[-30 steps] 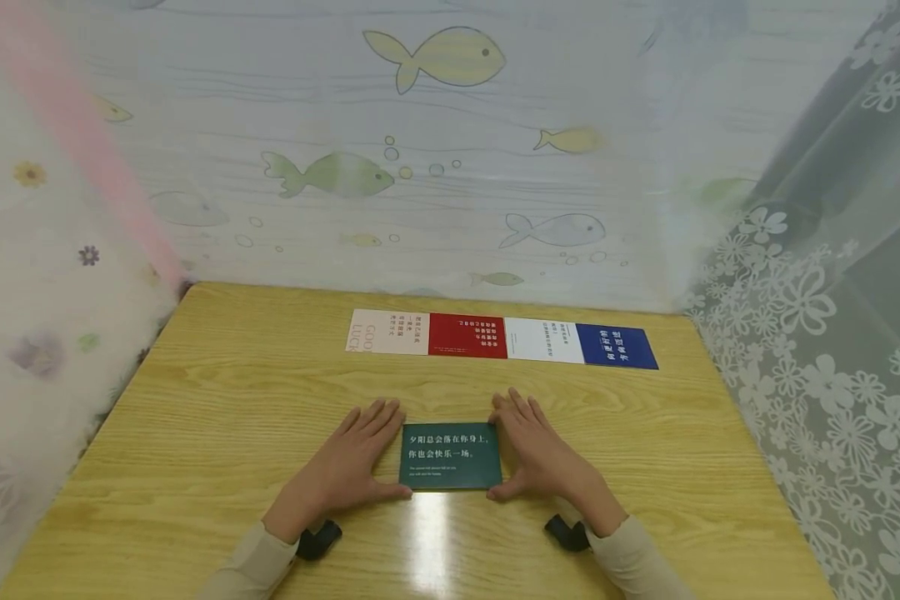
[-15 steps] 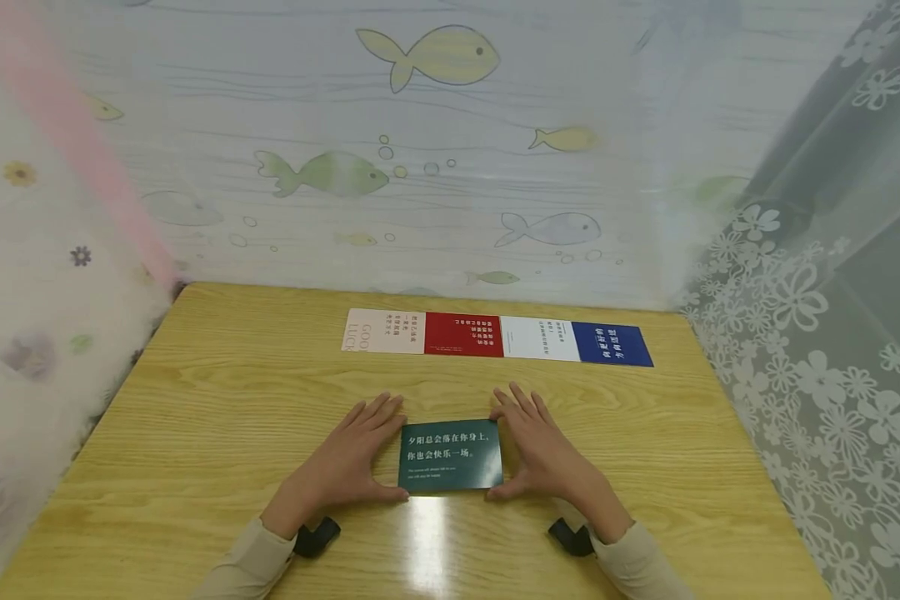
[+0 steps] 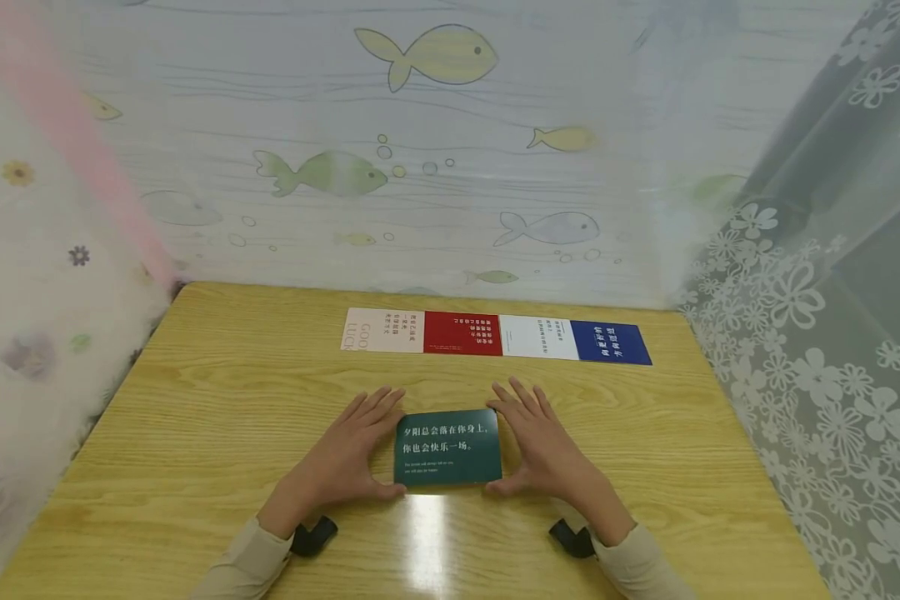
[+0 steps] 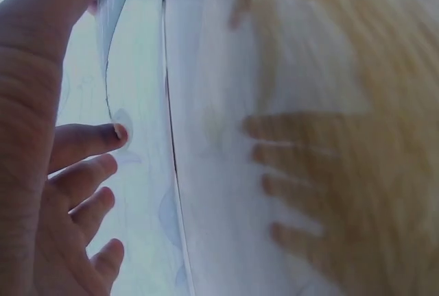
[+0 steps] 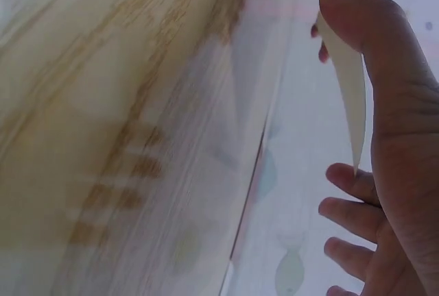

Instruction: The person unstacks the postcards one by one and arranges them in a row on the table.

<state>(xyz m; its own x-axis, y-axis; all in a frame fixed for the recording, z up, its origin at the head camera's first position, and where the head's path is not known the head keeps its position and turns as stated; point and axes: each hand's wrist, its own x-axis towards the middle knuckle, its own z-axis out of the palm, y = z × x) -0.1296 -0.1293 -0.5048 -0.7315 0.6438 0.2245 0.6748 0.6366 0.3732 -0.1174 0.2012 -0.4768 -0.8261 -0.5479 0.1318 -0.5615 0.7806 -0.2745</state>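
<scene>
A dark green postcard (image 3: 447,454) with white printed text is held face up between my two hands, near the middle of the table. My left hand (image 3: 337,458) pinches its left side, thumb at the near corner and index finger at the far corner. On the opposite side my right hand (image 3: 546,457) pinches it the same way. In the left wrist view the postcard (image 4: 113,25) shows edge-on, above the tabletop. The right wrist view shows its pale underside (image 5: 346,63), slightly bowed. The other fingers of both hands spread forward.
Across the back of the wooden table (image 3: 217,400) lies a row of cards, edge to edge: pale pink (image 3: 382,332), red (image 3: 462,333), white (image 3: 528,337) and blue (image 3: 613,343). Patterned curtains (image 3: 435,208) hang behind and at both sides. Light glares on the near tabletop.
The green postcard has risen off the table between both hands and now tilts slightly, its right side a little higher in the head view. The row of cards has stayed put.
</scene>
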